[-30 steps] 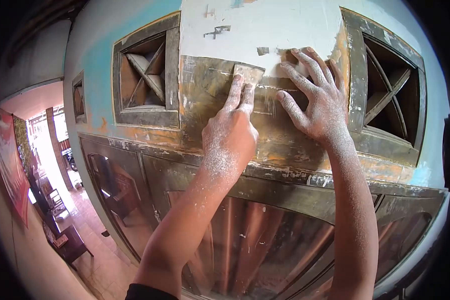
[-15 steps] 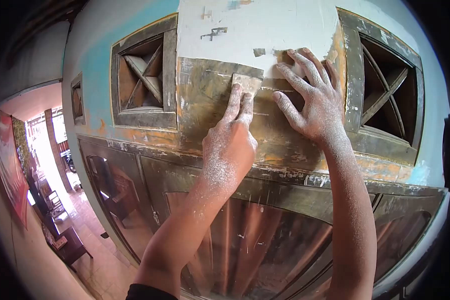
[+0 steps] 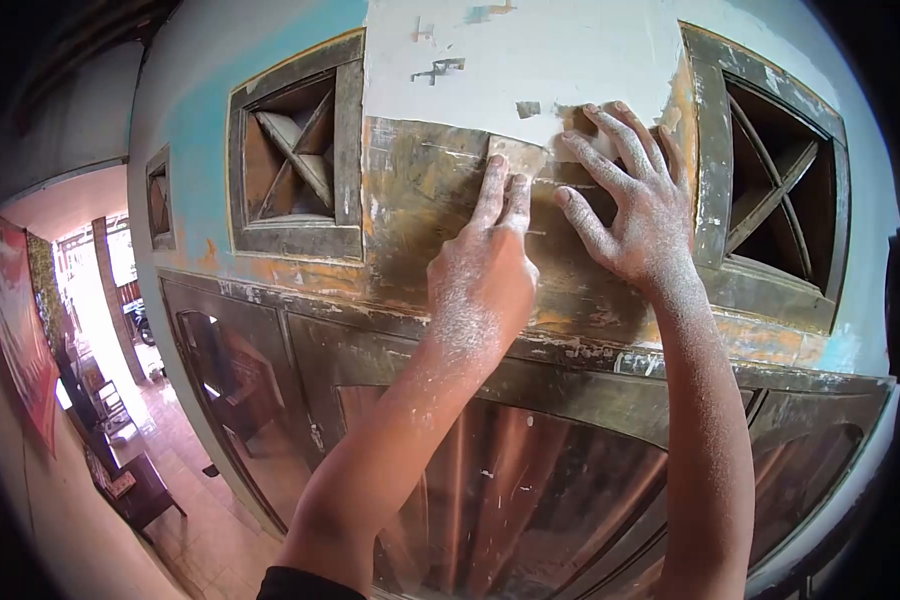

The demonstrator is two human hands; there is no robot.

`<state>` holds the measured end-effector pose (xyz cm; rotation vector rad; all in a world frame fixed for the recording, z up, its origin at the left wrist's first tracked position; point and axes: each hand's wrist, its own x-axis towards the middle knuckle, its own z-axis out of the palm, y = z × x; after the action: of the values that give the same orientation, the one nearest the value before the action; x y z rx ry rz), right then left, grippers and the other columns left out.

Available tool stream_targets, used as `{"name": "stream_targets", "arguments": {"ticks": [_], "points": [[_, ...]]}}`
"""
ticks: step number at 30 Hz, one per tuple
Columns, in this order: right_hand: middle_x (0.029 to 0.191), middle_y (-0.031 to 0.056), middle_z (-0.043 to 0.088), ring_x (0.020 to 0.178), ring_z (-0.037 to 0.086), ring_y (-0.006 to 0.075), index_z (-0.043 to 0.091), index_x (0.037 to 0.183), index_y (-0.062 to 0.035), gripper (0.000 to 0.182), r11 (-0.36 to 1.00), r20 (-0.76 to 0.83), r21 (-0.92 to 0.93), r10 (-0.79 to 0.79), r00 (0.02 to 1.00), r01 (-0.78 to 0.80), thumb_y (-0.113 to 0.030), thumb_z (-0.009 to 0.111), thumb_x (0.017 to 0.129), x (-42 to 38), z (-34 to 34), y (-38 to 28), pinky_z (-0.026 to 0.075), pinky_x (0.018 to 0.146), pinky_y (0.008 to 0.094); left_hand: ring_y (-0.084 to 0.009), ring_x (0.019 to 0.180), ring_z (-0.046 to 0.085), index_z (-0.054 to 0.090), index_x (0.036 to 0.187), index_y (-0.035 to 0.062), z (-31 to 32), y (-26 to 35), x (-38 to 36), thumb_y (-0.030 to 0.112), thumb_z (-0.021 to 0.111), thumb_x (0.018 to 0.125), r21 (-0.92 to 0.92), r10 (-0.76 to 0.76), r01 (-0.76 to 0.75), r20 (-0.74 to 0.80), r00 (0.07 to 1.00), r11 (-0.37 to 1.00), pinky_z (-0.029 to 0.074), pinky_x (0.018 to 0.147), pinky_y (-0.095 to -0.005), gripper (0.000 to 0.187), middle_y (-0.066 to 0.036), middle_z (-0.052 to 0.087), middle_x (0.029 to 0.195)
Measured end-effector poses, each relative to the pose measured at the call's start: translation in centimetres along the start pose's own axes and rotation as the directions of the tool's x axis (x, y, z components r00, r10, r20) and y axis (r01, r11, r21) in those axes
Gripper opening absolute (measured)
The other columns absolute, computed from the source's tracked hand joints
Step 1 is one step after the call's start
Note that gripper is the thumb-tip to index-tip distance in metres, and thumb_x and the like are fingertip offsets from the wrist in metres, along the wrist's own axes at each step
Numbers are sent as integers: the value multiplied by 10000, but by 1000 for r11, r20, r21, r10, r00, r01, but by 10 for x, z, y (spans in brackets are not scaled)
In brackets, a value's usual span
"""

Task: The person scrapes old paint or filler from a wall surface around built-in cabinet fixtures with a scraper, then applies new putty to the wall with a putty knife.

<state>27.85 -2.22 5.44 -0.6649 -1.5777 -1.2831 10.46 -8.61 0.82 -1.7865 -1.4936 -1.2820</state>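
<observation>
White dust covers both hands. My left hand (image 3: 485, 265) grips a flat scraper (image 3: 517, 158), two fingers stretched along its blade, which lies against the wooden panel (image 3: 410, 200) at the lower edge of the white paint (image 3: 500, 75). The handle is hidden in the palm. To the right, my right hand (image 3: 635, 200) rests on the panel with its fingers spread, the fingertips at the border between bare wood and white paint. Nothing shows in that hand.
Framed openings with crossed slats stand left (image 3: 295, 150) and right (image 3: 780, 190) of the panel. Below runs a wooden ledge (image 3: 590, 352) above glazed panels (image 3: 510, 480). At the far left are a bright doorway, a red cloth (image 3: 20, 330) and a dark table (image 3: 145, 490).
My left hand and the scraper have moved to the right along the paint edge, closer to my right hand. The view has shifted slightly. My right hand stays in nearly the same place on the panel.
</observation>
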Motion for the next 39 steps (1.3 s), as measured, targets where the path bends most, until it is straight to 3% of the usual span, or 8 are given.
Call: {"name": "stream_targets", "arguments": {"ticks": [8,10,20,28,30,31,34,39], "points": [[1605,56,472,1547,340,266,660,1409,-207,526,1000,8,-3,-2,1000,3,-487,625,964,1,-3,1,172,1292,528,-419,1136,683,432,1586,115,13,-3,-4,0,551,870,-20,10,-11,-29,1000,1000,564,953,-518,735,-68,316,1702],[1607,54,470,1548,339,266,661,1408,-207,525,1000,8,6,0,1000,0,-486,626,964,1,-3,1,172,1292,528,-447,952,732,345,1616,96,18,-6,3,28,622,871,58,65,-62,-49,997,996,596,870,-524,798,-76,218,1738],[1610,49,469,1551,338,259,665,1403,-216,520,1000,20,6,3,1000,-3,-492,633,964,2,-2,0,165,1295,526,-430,937,739,371,1609,93,19,-7,-5,32,592,876,-4,38,-38,-4,999,999,593,854,-534,768,-44,214,1743],[1601,60,479,1553,336,267,675,1393,-213,506,1000,30,-16,4,1000,-3,-475,647,961,0,-3,1,170,1296,523,-422,910,741,416,1587,113,22,-39,-8,6,586,859,-19,111,-114,-120,986,993,611,817,-517,755,-23,271,1724],[1600,62,480,1553,337,270,674,1394,-209,508,1000,31,-21,-6,999,7,-471,650,959,2,-3,0,172,1295,523,-381,1135,689,505,1535,116,17,-42,-2,-15,543,866,-82,78,-88,-119,990,993,583,918,-485,683,-48,387,1668],[1599,64,481,1552,338,270,677,1391,-201,509,1000,41,-26,0,999,1,-467,653,957,2,-3,0,172,1295,523,-390,1126,687,515,1524,101,20,-49,6,-16,543,864,-75,137,-158,-226,964,985,581,916,-482,671,-56,412,1652],[1598,66,482,1551,340,272,683,1383,-187,508,999,51,-33,2,999,0,-457,661,953,2,-4,1,175,1293,524,-439,947,729,442,1571,119,11,-55,12,17,579,881,-63,125,-135,-139,982,989,605,832,-526,711,-16,295,1713],[1599,68,483,1546,348,279,686,1379,-183,505,1000,48,-30,3,999,-2,-438,679,943,3,-6,-1,183,1288,524,-441,948,730,444,1571,117,8,-68,9,29,578,883,-41,164,-171,-127,978,984,604,840,-531,706,-23,311,1706]]}}
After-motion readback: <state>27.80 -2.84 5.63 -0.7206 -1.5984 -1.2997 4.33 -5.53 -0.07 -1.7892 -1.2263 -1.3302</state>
